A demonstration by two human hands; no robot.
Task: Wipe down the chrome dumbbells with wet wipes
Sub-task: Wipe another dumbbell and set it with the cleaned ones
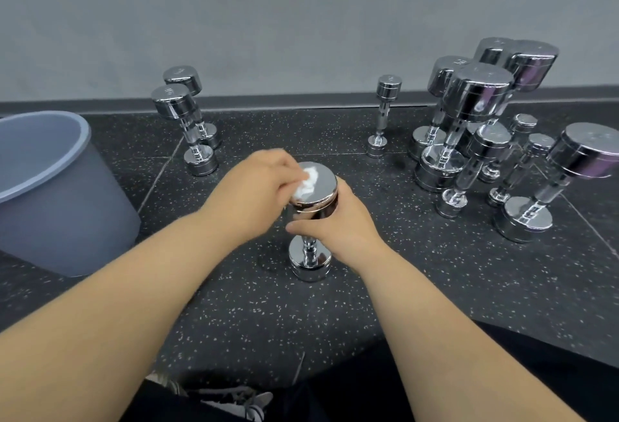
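On top of the upright dumbbell (321,187), our left hand (258,184) pinches a wet wipe (306,184), while our right hand (338,224) curls round its upper head. Standing end-on on the floor (268,304), it could topple if we rub sideways too hard.

Grey bin (50,187) — speckled floor (268,314)
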